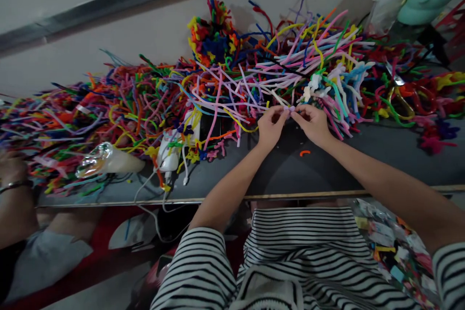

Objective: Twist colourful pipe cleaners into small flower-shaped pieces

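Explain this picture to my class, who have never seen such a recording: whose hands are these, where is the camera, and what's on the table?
There is no machine here. A person works bare-handed, wearing a camera on the head that looks forward and down. The left hand and right hand pinch a small light-purple piece between them. On the dark table lie heaped colourful fuzzy stems, scissors and an orange scrap. Another person's hand shows at the picture's left edge.

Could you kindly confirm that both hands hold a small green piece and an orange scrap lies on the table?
Not green: the head view shows the piece between the left hand and right hand is lilac. The orange scrap does lie on the table.
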A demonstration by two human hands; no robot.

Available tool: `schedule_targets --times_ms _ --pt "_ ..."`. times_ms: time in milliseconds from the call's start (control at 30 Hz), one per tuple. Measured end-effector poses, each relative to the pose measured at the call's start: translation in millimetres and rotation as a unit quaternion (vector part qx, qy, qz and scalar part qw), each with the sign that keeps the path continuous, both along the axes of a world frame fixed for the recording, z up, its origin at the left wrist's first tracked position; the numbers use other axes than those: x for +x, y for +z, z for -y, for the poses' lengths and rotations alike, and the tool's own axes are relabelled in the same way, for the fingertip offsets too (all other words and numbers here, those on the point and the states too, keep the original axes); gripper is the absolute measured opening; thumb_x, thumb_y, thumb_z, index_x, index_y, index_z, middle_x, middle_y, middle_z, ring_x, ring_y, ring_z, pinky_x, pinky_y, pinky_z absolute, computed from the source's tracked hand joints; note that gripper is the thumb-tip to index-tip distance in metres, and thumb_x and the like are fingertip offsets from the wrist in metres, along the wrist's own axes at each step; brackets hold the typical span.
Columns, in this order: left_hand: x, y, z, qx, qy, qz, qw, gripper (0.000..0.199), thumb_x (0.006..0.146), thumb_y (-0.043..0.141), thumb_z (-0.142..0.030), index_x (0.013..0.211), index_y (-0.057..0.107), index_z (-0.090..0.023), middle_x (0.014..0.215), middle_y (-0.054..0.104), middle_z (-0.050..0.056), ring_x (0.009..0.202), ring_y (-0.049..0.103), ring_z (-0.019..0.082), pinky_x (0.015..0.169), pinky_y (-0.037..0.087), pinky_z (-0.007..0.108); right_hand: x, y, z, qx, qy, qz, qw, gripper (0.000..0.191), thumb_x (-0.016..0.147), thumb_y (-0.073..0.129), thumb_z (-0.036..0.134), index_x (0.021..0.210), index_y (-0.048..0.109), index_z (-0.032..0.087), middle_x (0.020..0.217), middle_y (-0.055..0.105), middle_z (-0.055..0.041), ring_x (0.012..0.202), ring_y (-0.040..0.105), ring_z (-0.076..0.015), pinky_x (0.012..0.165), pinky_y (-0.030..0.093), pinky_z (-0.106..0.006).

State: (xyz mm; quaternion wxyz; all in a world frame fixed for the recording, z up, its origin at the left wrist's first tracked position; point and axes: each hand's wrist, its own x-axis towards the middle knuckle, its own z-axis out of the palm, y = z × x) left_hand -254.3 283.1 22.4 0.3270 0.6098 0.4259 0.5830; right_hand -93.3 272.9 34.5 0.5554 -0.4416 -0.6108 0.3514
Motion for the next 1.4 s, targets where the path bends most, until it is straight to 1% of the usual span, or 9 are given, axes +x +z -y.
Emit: schedule_targets --times_ms 167,367,667,767,867,967,1067,1267,1400 --pt "0 1.1 -3 0.029 -0.008 -0.009 0.999 0.028 0.095 0.071 -0.048 0.102 0.077 -0.021 0.093 0.080 0.004 0.080 0.073 0.014 0.074 0.060 0.028 0 1.8 1 -0.018 0.002 -0.023 1.000 0.044 0.083 0.080 0.063 0.091 0.075 0.020 0.062 0.057 0.0024 0.055 0.049 -0.0116 0.052 0.035 -0.027" --pt "-1 6.8 1 0.129 0.054 -0.102 0.985 0.027 0.100 0.066 -0.044 0.101 0.078 -0.020 0.091 0.077 0.004 0.081 0.068 0.014 0.071 0.053 0.027 1 7.7 6 -0.022 0.022 -0.050 0.998 0.048 0.083 0.079 0.066 0.091 0.074 0.018 0.061 0.056 0.0028 0.053 0.045 -0.0094 0.048 0.032 -0.026" --pt "-8 6.1 -3 0.187 0.039 -0.136 0.972 0.020 0.104 0.061 -0.034 0.105 0.077 -0.022 0.099 0.076 0.005 0.092 0.071 0.015 0.079 0.056 0.028 0 5.7 6 -0.050 0.056 -0.089 0.993 0.048 0.083 0.079 0.066 0.093 0.072 0.020 0.057 0.054 0.0045 0.043 0.041 -0.0069 0.041 0.028 -0.024" --pt "-10 6.5 -3 0.176 0.028 -0.141 0.974 0.024 0.104 0.061 -0.039 0.106 0.077 -0.022 0.098 0.077 0.005 0.093 0.071 0.016 0.082 0.058 0.029 1 4.2 5 -0.050 0.059 -0.086 0.993 0.048 0.082 0.080 0.066 0.093 0.073 0.020 0.056 0.054 0.0048 0.043 0.042 -0.0073 0.041 0.028 -0.024" --pt "-8 2.4 -6 0.112 0.020 -0.105 0.988 0.033 0.101 0.062 -0.051 0.112 0.075 -0.022 0.102 0.078 0.006 0.092 0.073 0.016 0.080 0.060 0.030 1 5.1 4 -0.058 0.056 -0.093 0.992 0.054 0.078 0.080 0.071 0.091 0.072 0.020 0.055 0.053 0.0052 0.042 0.041 -0.0072 0.040 0.028 -0.025" --pt "-7 -4.2 -10 0.023 -0.008 -0.038 0.999 0.044 0.097 0.065 -0.059 0.122 0.069 -0.023 0.095 0.079 0.005 0.075 0.073 0.013 0.063 0.058 0.024 0 6.4 3 -0.067 0.043 -0.111 0.991 0.061 0.073 0.080 0.077 0.089 0.071 0.019 0.055 0.051 0.0059 0.040 0.038 -0.0067 0.040 0.027 -0.026" --pt "-5 -8.3 -11 -0.016 -0.042 -0.001 0.999 0.049 0.093 0.070 -0.061 0.124 0.067 -0.023 0.093 0.078 0.005 0.067 0.073 0.013 0.047 0.048 0.019 -1 6.7 1 -0.071 0.033 -0.117 0.990 0.063 0.071 0.080 0.079 0.088 0.071 0.020 0.053 0.049 0.0066 0.041 0.037 -0.0070 0.041 0.027 -0.026" --pt "-3 -7.0 -7 -0.007 -0.042 -0.022 0.999 0.045 0.093 0.069 -0.063 0.112 0.075 -0.023 0.087 0.076 0.002 0.061 0.068 0.011 0.045 0.046 0.020 -1 5.2 1 -0.065 0.046 -0.094 0.992 0.063 0.071 0.079 0.079 0.087 0.073 0.018 0.055 0.051 0.0047 0.047 0.037 -0.0082 0.046 0.027 -0.026" --pt "-5 -2.9 -6 0.049 -0.025 -0.058 0.997 0.036 0.098 0.065 -0.055 0.106 0.079 -0.023 0.078 0.074 0.001 0.056 0.061 0.009 0.055 0.050 0.024 2 10.2 5 0.003 0.033 -0.009 0.999 0.049 0.085 0.075 0.068 0.086 0.074 0.019 0.058 0.053 0.0031 0.052 0.040 -0.0100 0.053 0.030 -0.028"
